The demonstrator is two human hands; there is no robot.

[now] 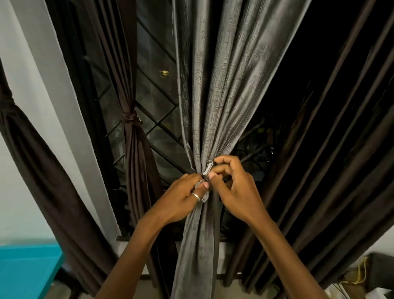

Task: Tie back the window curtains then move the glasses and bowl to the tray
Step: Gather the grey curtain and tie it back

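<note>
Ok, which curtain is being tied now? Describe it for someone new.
Find the dark window with the diamond grille. Across its middle hangs the grey curtain, bunched where the left hand and right hand pinch it. It alone is pale, shiny grey; the brown curtains either side are dark.

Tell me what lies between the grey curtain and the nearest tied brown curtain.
Head view: only the window, dark glass with diagonal grille, between grey curtain and brown curtain.
</note>
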